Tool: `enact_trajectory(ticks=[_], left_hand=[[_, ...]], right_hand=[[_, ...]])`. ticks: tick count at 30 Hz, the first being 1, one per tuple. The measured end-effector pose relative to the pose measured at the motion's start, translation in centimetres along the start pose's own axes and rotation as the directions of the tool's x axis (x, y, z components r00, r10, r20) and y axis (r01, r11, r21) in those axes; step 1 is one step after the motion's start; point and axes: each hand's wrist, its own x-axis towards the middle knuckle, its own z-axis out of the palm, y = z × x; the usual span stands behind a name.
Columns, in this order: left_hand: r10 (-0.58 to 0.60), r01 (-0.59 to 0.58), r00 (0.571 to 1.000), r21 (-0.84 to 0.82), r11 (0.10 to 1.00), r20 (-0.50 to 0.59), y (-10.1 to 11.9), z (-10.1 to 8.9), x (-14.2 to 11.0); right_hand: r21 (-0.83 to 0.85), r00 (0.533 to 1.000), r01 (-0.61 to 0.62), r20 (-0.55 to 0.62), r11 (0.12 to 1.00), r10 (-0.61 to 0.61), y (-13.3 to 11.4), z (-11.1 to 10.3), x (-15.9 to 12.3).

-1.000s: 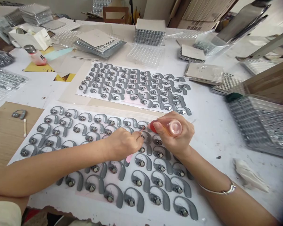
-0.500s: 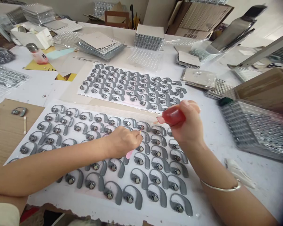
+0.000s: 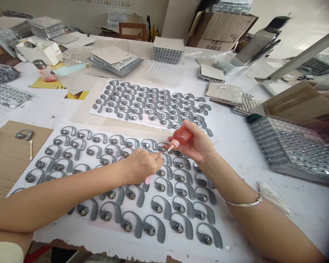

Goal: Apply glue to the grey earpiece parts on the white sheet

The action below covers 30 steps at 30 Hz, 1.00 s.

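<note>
My right hand (image 3: 199, 144) is closed around a small squeeze bottle (image 3: 184, 135) of red liquid. Its pink cap and thin nozzle (image 3: 170, 148) point down and left, the tip close to the fingers of my left hand (image 3: 142, 166). That left hand is pinched shut on a slim tool, whose flat pink end (image 3: 149, 179) sticks out below the palm; the rest is hidden. Beneath both hands, grey ear-hook earphone parts (image 3: 157, 204) lie in rows on a white sheet, each with a round metallic piece and fine wires. My left forearm covers some of them.
A second sheet of ear-hook parts (image 3: 150, 100) lies behind. Left, a brown board (image 3: 22, 160) carries one part and a cotton swab (image 3: 31, 149); a small jar (image 3: 45, 71) stands beyond. Stacked plastic trays (image 3: 168, 51) are at the back, with more trays (image 3: 298, 153) and a cardboard box (image 3: 298, 98) right.
My right hand has moved left and slightly down with the squeeze bottle, bringing the nozzle to my left fingertips. My left hand stays almost in place. The view has shifted a little.
</note>
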Motion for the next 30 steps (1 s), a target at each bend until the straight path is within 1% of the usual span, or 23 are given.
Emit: enact_trajectory(ticks=[3,5,6,7,8,9,10,11,12,13,15,16,17,18,19,22,24,26,30], left_hand=[[0.001,-0.001,1.0,0.014,1.0,-0.005,0.0,0.1,0.0],[0.0,0.0,1.0,0.014,1.0,-0.01,0.0,0.0,0.0],[0.001,-0.001,1.0,0.011,1.0,-0.012,0.0,0.0,0.0],[0.003,-0.003,1.0,0.006,1.0,-0.014,0.0,0.0,0.0],[0.003,-0.003,1.0,0.0,1.0,-0.014,-0.1,0.0,0.0],[0.001,-0.001,1.0,-0.011,1.0,-0.011,-0.2,0.0,0.0],[-0.002,0.002,1.0,-0.025,1.0,-0.003,-0.3,0.0,0.0],[-0.009,0.009,1.0,-0.042,0.999,0.007,-0.4,0.0,0.0],[-0.021,0.022,1.0,-0.059,0.998,0.019,-0.5,0.0,0.0],[-0.035,0.037,0.999,-0.076,0.996,0.031,-0.6,-0.1,0.0],[-0.06,0.065,0.997,-0.102,0.993,0.055,-0.8,-0.2,0.1],[-0.069,0.076,0.996,-0.11,0.991,0.062,-0.9,-0.2,0.1],[-0.074,0.082,0.995,-0.117,0.99,0.069,-0.9,-0.3,0.1],[-0.075,0.083,0.994,-0.122,0.989,0.074,-0.9,-0.4,0.2],[-0.074,0.084,0.994,-0.125,0.989,0.076,-0.9,-0.4,0.2],[-0.073,0.083,0.994,-0.132,0.988,0.076,-0.9,-0.5,0.2],[-0.076,0.084,0.995,-0.131,0.988,0.067,-0.9,-0.4,0.1],[-0.075,0.082,0.996,-0.126,0.989,0.056,-0.9,-0.3,0.0],[-0.067,0.072,0.997,-0.129,0.989,0.045,-1.0,-0.2,-0.1]], right_hand=[[0.024,0.999,-0.048,-0.002,0.999,0.048,0.0,0.1,0.1],[0.011,1.0,-0.027,-0.008,1.0,0.027,-0.1,0.1,0.0],[-0.005,1.0,0.013,-0.02,1.0,-0.013,-0.2,0.1,-0.1],[-0.033,0.996,0.077,-0.041,0.996,-0.078,-0.2,0.0,-0.4],[-0.086,0.984,0.158,-0.066,0.984,-0.164,-0.2,-0.2,-0.7],[-0.168,0.962,0.238,-0.092,0.957,-0.255,-0.2,-0.3,-1.2],[-0.27,0.93,0.31,-0.115,0.912,-0.35,-0.1,-0.4,-1.8],[-0.388,0.889,0.363,-0.128,0.847,-0.44,0.2,-0.5,-2.5],[-0.501,0.837,0.4,-0.141,0.768,-0.528,0.5,-0.6,-3.1],[-0.597,0.768,0.442,-0.134,0.669,-0.626,1.0,-0.6,-3.7],[-0.735,0.606,0.514,-0.055,0.443,-0.794,2.0,-0.7,-4.6],[-0.77,0.54,0.538,0.0,0.345,-0.842,2.5,-0.8,-4.8],[-0.788,0.498,0.552,0.049,0.272,-0.866,2.9,-0.8,-4.9],[-0.795,0.479,0.56,0.083,0.232,-0.874,3.3,-0.9,-4.8],[-0.795,0.477,0.565,0.098,0.219,-0.874,3.6,-1.0,-4.7],[-0.786,0.5,0.565,0.087,0.249,-0.862,4.0,-1.3,-4.3],[-0.78,0.504,0.567,0.073,0.266,-0.861,4.1,-1.4,-4.1],[-0.78,0.502,0.567,0.071,0.266,-0.862,4.1,-1.4,-4.0],[-0.784,0.514,0.558,0.069,0.271,-0.855,4.2,-1.5,-4.0]])
